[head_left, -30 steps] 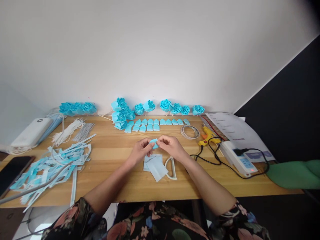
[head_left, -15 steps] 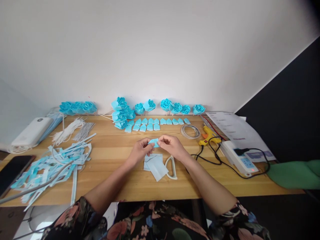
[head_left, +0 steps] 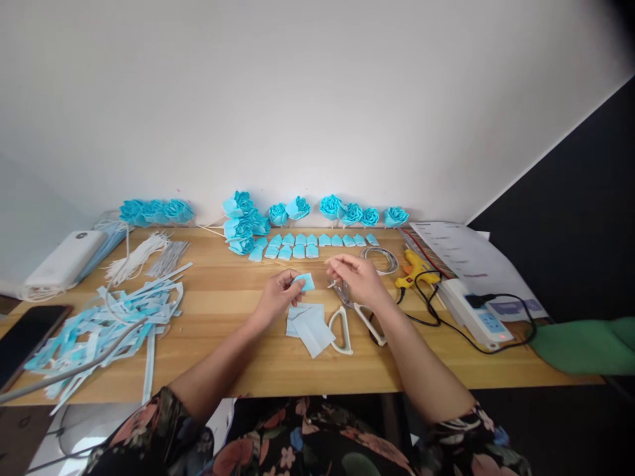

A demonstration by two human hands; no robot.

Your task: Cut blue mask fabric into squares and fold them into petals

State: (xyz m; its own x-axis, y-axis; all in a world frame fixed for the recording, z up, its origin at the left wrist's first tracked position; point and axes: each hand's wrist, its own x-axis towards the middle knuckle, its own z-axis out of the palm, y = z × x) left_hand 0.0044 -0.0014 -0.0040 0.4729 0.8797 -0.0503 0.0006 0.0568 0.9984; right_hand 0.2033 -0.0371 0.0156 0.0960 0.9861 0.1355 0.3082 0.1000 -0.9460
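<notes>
My left hand [head_left: 280, 292] pinches a small light-blue fabric piece [head_left: 307, 282] between thumb and fingers, its flat end sticking out to the right. My right hand [head_left: 358, 277] is apart from that piece, raised over the scissors [head_left: 342, 293], with its fingers loosely stretched and nothing seen in them. The scissors lie with white handles toward me, partly hidden under my right wrist. Just below my hands lie several overlapping pale-blue fabric rectangles [head_left: 312, 330]. Beyond my hands, cut blue petal pieces [head_left: 298, 252] are laid out in two rows.
Blue fabric flowers [head_left: 331, 207] line the wall. On the left are fabric strips [head_left: 99, 330], white cords [head_left: 136, 258], a phone [head_left: 32, 340] and a white power bank [head_left: 64, 261]. At right, a coiled cord [head_left: 395, 268], yellow glue gun [head_left: 415, 268], power strip [head_left: 479, 317] and papers [head_left: 456, 254].
My right hand has let go of the blue piece and moved right and slightly up. More of the scissors shows now. My left hand still holds the piece.
</notes>
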